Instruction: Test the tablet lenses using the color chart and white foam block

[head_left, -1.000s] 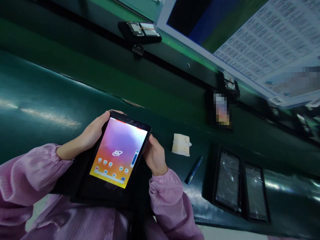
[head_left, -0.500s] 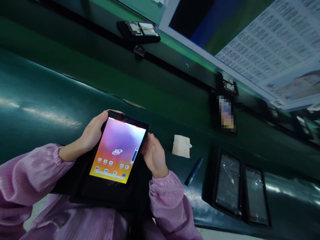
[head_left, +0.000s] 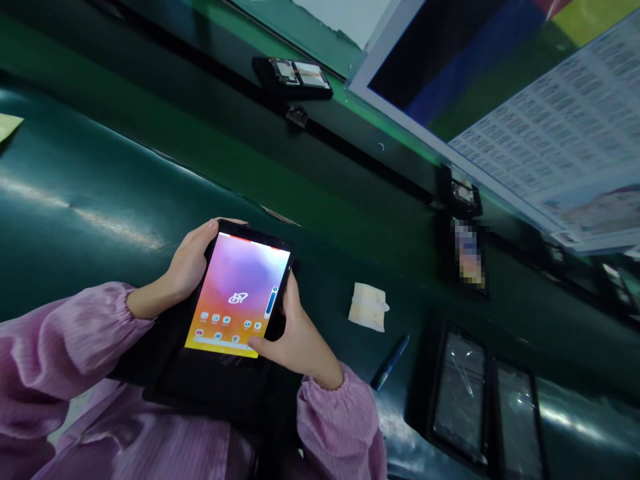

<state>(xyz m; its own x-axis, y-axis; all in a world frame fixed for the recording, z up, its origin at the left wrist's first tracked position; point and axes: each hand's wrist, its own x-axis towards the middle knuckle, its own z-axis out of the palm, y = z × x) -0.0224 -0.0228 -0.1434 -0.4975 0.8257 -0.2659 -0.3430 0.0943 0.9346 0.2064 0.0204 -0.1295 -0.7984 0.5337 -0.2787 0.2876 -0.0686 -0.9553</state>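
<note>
Tilted up in front of me is a tablet [head_left: 243, 287], its lit screen showing a purple-to-yellow wallpaper, a white logo and several app icons. A volume slider shows at the screen's right edge. My left hand [head_left: 193, 262] grips the tablet's upper left side, thumb along the edge and the other fingers hidden behind. My right hand [head_left: 295, 337] holds the lower right side, with the thumb on the bottom right corner of the screen. A black tray-like surface [head_left: 210, 387] lies beneath the tablet.
Right of my hands lie a cream folded pad [head_left: 369, 307], a blue pen [head_left: 392, 363] and black frames with clear-wrapped panels [head_left: 461, 387]. Opened devices [head_left: 297, 77] sit on the back ledge. A printed sheet [head_left: 540, 100] hangs at upper right; a yellow slip [head_left: 7, 125] lies far left.
My right thumb has come round from the tablet's side onto the lower right corner of its screen. The left hand keeps its grip. The view has shifted slightly.
</note>
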